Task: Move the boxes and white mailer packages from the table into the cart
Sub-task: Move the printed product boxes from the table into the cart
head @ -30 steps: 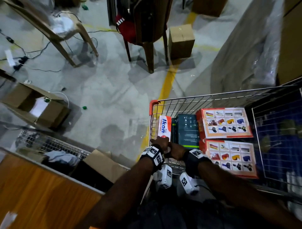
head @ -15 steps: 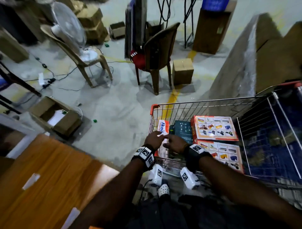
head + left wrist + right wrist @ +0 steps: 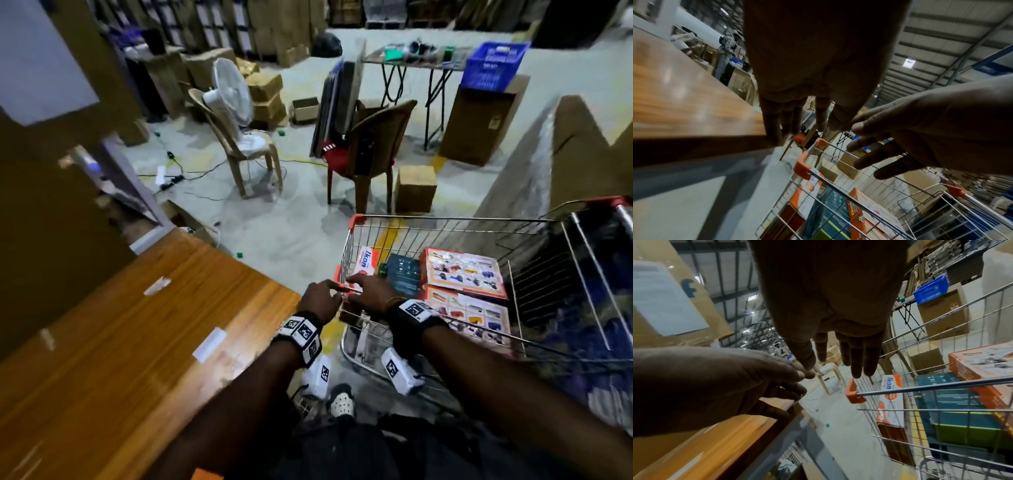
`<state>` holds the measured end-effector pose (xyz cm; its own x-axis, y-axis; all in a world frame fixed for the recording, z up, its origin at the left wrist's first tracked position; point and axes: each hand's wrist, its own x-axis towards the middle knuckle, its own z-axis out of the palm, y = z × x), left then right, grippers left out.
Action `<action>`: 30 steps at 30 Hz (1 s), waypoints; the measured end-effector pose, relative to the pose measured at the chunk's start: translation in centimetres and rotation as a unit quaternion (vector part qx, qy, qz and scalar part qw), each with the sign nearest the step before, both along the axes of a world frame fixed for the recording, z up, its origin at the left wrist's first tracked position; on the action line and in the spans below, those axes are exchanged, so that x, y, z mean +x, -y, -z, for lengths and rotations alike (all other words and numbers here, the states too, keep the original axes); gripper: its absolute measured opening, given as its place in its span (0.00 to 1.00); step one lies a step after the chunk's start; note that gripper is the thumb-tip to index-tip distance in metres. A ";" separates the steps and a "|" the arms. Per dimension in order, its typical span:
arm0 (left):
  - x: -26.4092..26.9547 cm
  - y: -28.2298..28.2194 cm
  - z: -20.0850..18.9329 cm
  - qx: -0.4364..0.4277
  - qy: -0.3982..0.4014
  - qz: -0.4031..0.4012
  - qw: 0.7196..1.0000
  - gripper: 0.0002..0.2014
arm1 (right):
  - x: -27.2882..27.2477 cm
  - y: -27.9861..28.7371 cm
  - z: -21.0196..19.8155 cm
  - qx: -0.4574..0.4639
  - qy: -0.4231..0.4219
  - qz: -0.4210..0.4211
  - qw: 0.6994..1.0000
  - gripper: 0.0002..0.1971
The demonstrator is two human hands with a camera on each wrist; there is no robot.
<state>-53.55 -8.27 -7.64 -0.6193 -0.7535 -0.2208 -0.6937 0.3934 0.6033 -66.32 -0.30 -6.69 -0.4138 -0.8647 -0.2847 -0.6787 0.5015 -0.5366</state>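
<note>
1. My fingers (image 3: 856,360) are stretched out loose and hold nothing, on both hands; my left hand (image 3: 320,299) and right hand (image 3: 371,294) hover side by side above the near corner of the cart (image 3: 445,221), thumbs almost meeting.
2. The wooden counter (image 3: 113,342) lies to my left, just beside the cart, with a few white paper strips (image 3: 209,343) stuck on its top.
3. A tall brown carton with a white label (image 3: 663,296) stands at the counter's far left edge, blurred.
4. Inside the cart, the white-and-orange Ikon box (image 3: 365,262) stands on edge against the left wire wall.
5. Next to it lies a dark teal box (image 3: 402,275), and right of that two orange toy boxes (image 3: 460,274), one lying partly over the other.
6. Beyond the cart, on the floor, sit a small brown carton (image 3: 415,188) and a brown chair (image 3: 371,147).
7. Farther left a white fan (image 3: 233,92) rests on a tan plastic chair (image 3: 239,150).
</note>
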 end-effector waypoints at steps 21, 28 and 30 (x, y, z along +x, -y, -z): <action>33.5 4.2 -5.1 -0.076 -0.021 -0.248 0.966 0.20 | 31.0 10.4 -5.0 -0.073 0.022 -0.145 0.986 0.25; 50.4 6.8 -5.8 -0.144 0.035 -0.403 0.903 0.26 | 46.9 14.2 -5.1 -0.057 0.041 -0.260 0.963 0.26; 53.9 7.5 -5.8 -0.135 0.054 -0.444 0.884 0.29 | 50.2 14.8 -5.1 -0.045 0.042 -0.287 0.956 0.27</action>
<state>0.35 -15.74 -1.79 0.2557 -0.9666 0.0187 -0.8495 -0.2154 0.4817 -16.09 -15.09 -1.60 0.1569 -0.9649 -0.2107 -0.7804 0.0096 -0.6253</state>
